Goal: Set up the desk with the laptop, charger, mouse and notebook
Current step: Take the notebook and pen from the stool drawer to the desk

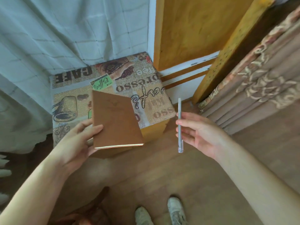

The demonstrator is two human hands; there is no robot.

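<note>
A brown notebook [116, 119] with a faint stamped emblem is held closed above the near edge of a small table [146, 88] covered in a coffee-print cloth. My left hand [79, 138] grips the notebook by its left edge, thumb on the cover. My right hand [199, 135] is to the right of the table over the floor and pinches a slim grey pen [179, 125] that stands nearly upright. No laptop, charger or mouse is in view.
A pale sheer curtain [65, 34] hangs behind and left of the table. Yellow wooden boards [191, 30] lean at the back right. A patterned brown drape [259, 88] fills the right. Wooden floor [162, 176] and my white shoes [175, 210] are below.
</note>
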